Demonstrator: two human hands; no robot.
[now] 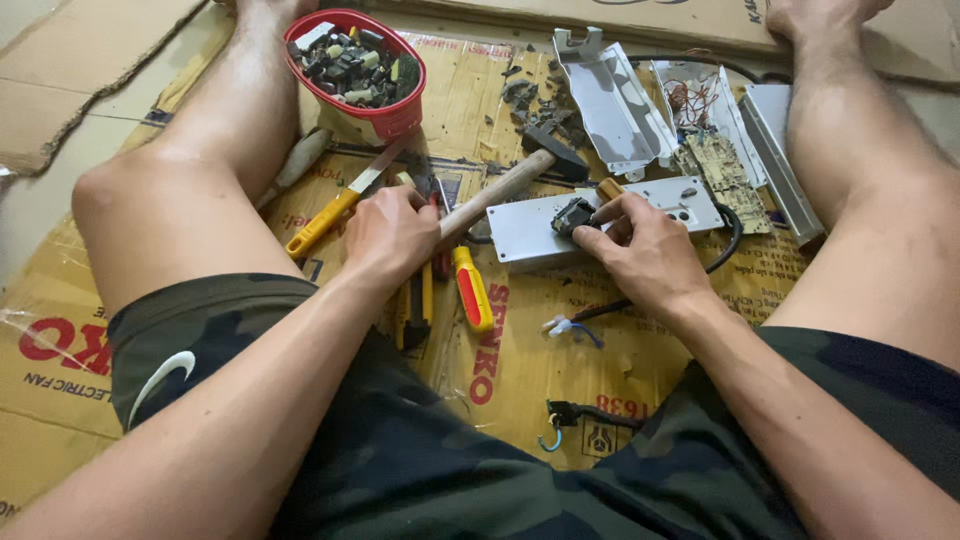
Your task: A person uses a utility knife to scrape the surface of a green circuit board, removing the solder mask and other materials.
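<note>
Seated on flattened cardboard point(520, 360), legs spread, taking apart a metal casing.

Right hand point(645, 250) pinched a small dark component point(573, 215) against the grey metal plate point(610, 215), steadying it at centre, seemingly for a blow. Left hand point(392, 235) closed round the wooden hammer handle point(500, 190), head point(555, 152) toward 12 o'clock. Red bowl point(395, 115) of sorted parts at 11; yellow-red screwdriver point(470, 290) kept within reach at 6.

Support: flattened cardboard sheet point(560, 350) on the floor. Directly on it: red bowl point(385, 115) w/ small dark parts, wooden-handled hammer point(520, 175), yellow-handled tool point(325, 220), red/yellow screwdriver point(472, 290), grey metal casing point(520, 235), green circuit board point(725, 165), black cable point(735, 235), debris.
</note>
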